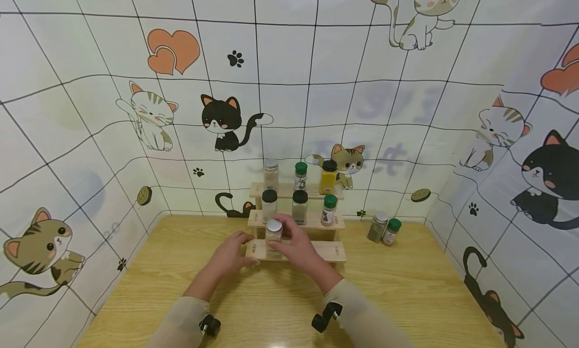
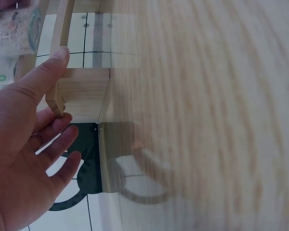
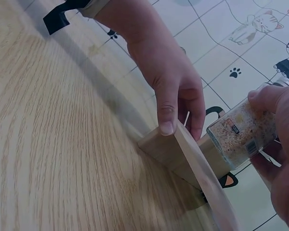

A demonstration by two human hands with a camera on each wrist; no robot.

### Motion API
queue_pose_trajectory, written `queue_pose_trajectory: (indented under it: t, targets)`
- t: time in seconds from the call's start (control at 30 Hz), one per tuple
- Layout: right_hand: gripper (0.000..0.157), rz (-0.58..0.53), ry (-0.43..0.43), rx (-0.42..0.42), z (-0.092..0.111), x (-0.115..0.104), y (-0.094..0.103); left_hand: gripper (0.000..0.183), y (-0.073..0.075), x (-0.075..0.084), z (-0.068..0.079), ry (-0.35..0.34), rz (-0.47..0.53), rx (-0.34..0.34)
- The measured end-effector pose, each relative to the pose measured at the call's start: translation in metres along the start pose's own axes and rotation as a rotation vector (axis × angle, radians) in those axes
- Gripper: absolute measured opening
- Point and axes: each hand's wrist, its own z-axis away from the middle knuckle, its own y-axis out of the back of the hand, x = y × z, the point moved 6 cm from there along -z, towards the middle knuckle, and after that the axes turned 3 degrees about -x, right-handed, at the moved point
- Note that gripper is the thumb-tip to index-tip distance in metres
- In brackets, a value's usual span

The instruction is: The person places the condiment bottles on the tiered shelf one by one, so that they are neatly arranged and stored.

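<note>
My right hand [image 1: 296, 242] grips a clear spice jar [image 1: 273, 229] with a silver lid at the lowest step of a three-tier wooden rack [image 1: 316, 250]. In the right wrist view the jar [image 3: 243, 130] shows pinkish-brown grains and a small label; whether its base touches the step I cannot tell. My left hand [image 1: 230, 253] pinches the left end of that lowest step. In the left wrist view the thumb of the left hand [image 2: 19, 125] lies against the board [image 2: 58, 98], with the fingers curled on its other side.
Two black-lidded jars [image 1: 299, 207] and a green-lidded one [image 1: 329, 209] stand on the middle step. The top step holds a silver-lidded jar [image 1: 271, 174], a green-lidded jar [image 1: 300, 176] and a yellow jar [image 1: 327, 178]. Two more jars [image 1: 377, 227] stand on the table [image 1: 398, 282] at right.
</note>
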Motion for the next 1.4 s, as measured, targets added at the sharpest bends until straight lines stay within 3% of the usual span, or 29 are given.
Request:
queue_pose_trajectory:
  t: [0.43,0.63,1.4]
  targets:
    - [0.064,-0.023,-0.021,-0.021,-0.007,0.008,-0.017,0.064,-0.002,-0.002,0.001,0.009,0.021,0.004]
    - [0.065,0.026,-0.018,-0.039,-0.008,0.014,-0.023,0.065,-0.002,-0.002,0.001,0.008,0.034,0.002]
    - [0.070,0.069,-0.034,-0.049,-0.006,0.015,-0.021,0.067,-0.002,-0.002,0.001,0.014,0.037,-0.003]
